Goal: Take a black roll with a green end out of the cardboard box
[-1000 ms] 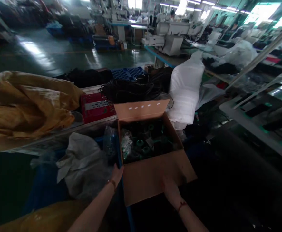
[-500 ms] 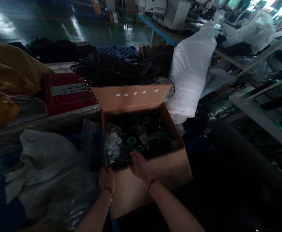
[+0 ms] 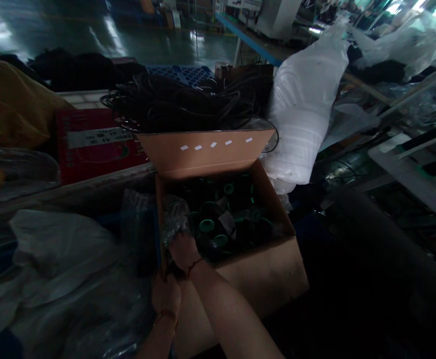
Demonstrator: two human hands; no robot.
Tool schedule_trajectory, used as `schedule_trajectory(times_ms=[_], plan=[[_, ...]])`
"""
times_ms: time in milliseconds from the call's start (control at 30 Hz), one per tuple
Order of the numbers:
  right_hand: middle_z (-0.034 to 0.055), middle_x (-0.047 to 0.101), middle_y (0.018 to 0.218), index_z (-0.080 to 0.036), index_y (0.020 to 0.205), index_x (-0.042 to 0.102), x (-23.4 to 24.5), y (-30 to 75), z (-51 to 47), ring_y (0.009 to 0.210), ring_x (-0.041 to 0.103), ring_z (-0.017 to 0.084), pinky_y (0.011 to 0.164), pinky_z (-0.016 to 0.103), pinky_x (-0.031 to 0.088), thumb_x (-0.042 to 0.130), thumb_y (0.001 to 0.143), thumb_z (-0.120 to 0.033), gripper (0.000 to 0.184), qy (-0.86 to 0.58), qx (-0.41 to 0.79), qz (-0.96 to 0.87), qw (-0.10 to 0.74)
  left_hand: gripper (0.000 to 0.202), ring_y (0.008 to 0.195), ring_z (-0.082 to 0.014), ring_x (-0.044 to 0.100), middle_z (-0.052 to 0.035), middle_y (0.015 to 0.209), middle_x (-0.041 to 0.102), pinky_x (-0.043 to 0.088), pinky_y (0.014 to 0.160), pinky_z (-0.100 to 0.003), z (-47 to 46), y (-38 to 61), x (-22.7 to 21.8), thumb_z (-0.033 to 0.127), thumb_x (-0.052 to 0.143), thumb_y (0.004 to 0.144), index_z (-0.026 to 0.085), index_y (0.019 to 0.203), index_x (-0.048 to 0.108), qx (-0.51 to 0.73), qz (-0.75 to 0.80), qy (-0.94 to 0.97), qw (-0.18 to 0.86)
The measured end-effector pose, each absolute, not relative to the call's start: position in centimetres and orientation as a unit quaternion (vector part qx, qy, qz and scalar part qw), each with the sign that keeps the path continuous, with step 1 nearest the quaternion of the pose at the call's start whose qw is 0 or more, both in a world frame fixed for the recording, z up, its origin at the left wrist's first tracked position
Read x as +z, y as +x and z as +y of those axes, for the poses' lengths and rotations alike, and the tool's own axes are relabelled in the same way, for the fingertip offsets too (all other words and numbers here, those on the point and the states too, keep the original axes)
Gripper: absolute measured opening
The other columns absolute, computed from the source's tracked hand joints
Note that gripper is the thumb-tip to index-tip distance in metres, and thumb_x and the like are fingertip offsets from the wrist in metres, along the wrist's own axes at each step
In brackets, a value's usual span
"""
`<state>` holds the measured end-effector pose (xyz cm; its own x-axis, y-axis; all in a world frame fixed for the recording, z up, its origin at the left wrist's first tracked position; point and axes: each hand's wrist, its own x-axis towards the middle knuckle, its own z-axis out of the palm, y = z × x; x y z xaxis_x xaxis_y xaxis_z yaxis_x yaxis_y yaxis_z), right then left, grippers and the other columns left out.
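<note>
Cardboard makes up the open box [image 3: 240,279] at the middle of the view, its rear flap [image 3: 203,149] standing up at twelve o'clock. Inside lie dark spools with green cores [image 3: 207,225] and a clear plastic bag [image 3: 173,217] at the box's nine o'clock side. The right hand [image 3: 182,249] reaches down into the box at its near-left corner, fingers curled on the plastic bag; how firm the grip is cannot be told. The left hand [image 3: 165,294] is closed around the box's near-left corner edge from outside. A coil of black cable [image 3: 188,102] lies beyond the flap, a red carton [image 3: 94,144] at ten o'clock, a white sack [image 3: 303,109] at two o'clock, and crumpled pale plastic sheeting [image 3: 61,259] at eight o'clock.
</note>
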<state>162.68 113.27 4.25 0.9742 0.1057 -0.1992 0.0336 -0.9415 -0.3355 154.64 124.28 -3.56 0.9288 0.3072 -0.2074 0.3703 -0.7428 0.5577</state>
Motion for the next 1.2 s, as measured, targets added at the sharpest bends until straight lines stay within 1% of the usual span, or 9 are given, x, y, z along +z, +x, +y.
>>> schedule_trajectory(times_ms=[233, 400, 500, 600, 733, 833, 933, 1067, 1200], plan=[[0.0092, 0.070, 0.096, -0.017, 0.110, 0.056, 8.6, 166.0, 98.7, 0.085, 0.066, 0.019, 0.067, 0.025, 0.047, 0.045, 0.084, -0.015, 0.028, -0.968, 0.027, 0.182, 0.170, 0.043, 0.117, -0.0285, 0.055, -0.0198, 0.133, 0.052, 0.044, 0.099, -0.043, 124.2, 154.5, -2.9, 0.022, 0.046, 0.092, 0.007, 0.132, 0.050, -0.071, 0.216, 0.921, 0.315], [0.0184, 0.064, 0.106, -0.009, 0.116, 0.051, 10.6, 167.3, 88.9, 0.099, 0.061, 0.026, 0.079, 0.034, 0.047, 0.038, 0.083, -0.014, 0.035, -0.931, -0.060, 0.325, 0.153, 0.041, 0.121, -0.0267, 0.053, -0.0177, 0.137, 0.049, 0.043, 0.101, -0.043, 124.3, 154.4, -3.0, 0.021, 0.050, 0.092, 0.009, 0.132, 0.049, -0.067, 0.221, 0.920, 0.316], [0.0261, 0.047, 0.132, -0.004, 0.134, 0.038, 10.6, 166.7, 89.8, 0.122, 0.047, 0.033, 0.095, 0.044, 0.042, 0.042, 0.082, -0.017, 0.053, -0.919, -0.113, 0.353, 0.132, 0.039, 0.125, -0.0261, 0.050, -0.0167, 0.140, 0.047, 0.042, 0.103, -0.043, 124.5, 154.4, -3.3, 0.019, 0.050, 0.092, 0.010, 0.130, 0.050, -0.063, 0.219, 0.919, 0.321], [0.0207, 0.025, 0.152, -0.009, 0.145, 0.026, 9.3, 165.0, 96.0, 0.140, 0.022, 0.034, 0.111, 0.052, 0.025, 0.047, 0.082, -0.018, 0.067, -0.968, -0.148, 0.185, 0.083, 0.040, 0.126, -0.0265, 0.048, -0.0172, 0.141, 0.046, 0.041, 0.104, -0.043, 124.5, 154.3, -3.5, 0.017, 0.050, 0.091, 0.009, 0.131, 0.050, -0.064, 0.217, 0.918, 0.327], [0.0111, 0.044, 0.146, -0.019, 0.138, 0.046, 4.5, 162.7, 106.6, 0.137, 0.033, 0.026, 0.117, 0.048, 0.017, 0.048, 0.087, -0.019, 0.051, -0.970, 0.056, -0.221, 0.083, 0.042, 0.125, -0.0270, 0.049, -0.0185, 0.141, 0.045, 0.041, 0.104, -0.042, 124.5, 154.2, -3.8, 0.016, 0.049, 0.090, 0.008, 0.131, 0.051, -0.063, 0.218, 0.917, 0.329], [0.0166, 0.043, 0.146, -0.014, 0.129, 0.056, 0.7, 162.3, 111.2, 0.128, 0.045, 0.034, 0.105, 0.052, 0.033, 0.046, 0.087, -0.012, 0.043, -0.969, 0.127, -0.206, 0.050, 0.044, 0.125, -0.0273, 0.050, -0.0175, 0.141, 0.046, 0.041, 0.105, -0.040, 124.5, 154.1, -4.0, 0.017, 0.047, 0.090, 0.008, 0.132, 0.051, -0.055, 0.221, 0.916, 0.330], [0.0200, 0.054, 0.133, -0.010, 0.117, 0.063, -0.7, 162.4, 111.6, 0.105, 0.059, 0.031, 0.087, 0.046, 0.044, 0.043, 0.087, -0.006, 0.036, -0.973, 0.136, -0.185, 0.034, 0.044, 0.127, -0.0267, 0.048, -0.0163, 0.141, 0.046, 0.040, 0.106, -0.037, 124.6, 154.1, -4.0, 0.016, 0.045, 0.088, 0.008, 0.131, 0.051, -0.050, 0.218, 0.916, 0.334], [0.0116, 0.067, 0.100, -0.014, 0.100, 0.066, 1.5, 161.9, 108.3, 0.087, 0.060, 0.024, 0.081, 0.039, 0.042, 0.046, 0.089, -0.009, 0.024, -0.970, 0.129, -0.204, 0.018, 0.043, 0.125, -0.0266, 0.050, -0.0161, 0.141, 0.046, 0.040, 0.106, -0.037, 124.7, 154.0, -3.5, 0.016, 0.046, 0.088, 0.009, 0.130, 0.053, -0.056, 0.217, 0.913, 0.342], [0.0106, 0.063, 0.108, -0.018, 0.113, 0.060, 5.3, 162.1, 103.3, 0.090, 0.057, 0.023, 0.080, 0.039, 0.040, 0.046, 0.090, -0.012, 0.028, -0.980, 0.097, -0.174, -0.008, 0.044, 0.124, -0.0265, 0.050, -0.0169, 0.141, 0.046, 0.040, 0.106, -0.039, 124.7, 153.9, -2.9, 0.017, 0.048, 0.088, 0.009, 0.132, 0.052, -0.061, 0.220, 0.910, 0.345]])
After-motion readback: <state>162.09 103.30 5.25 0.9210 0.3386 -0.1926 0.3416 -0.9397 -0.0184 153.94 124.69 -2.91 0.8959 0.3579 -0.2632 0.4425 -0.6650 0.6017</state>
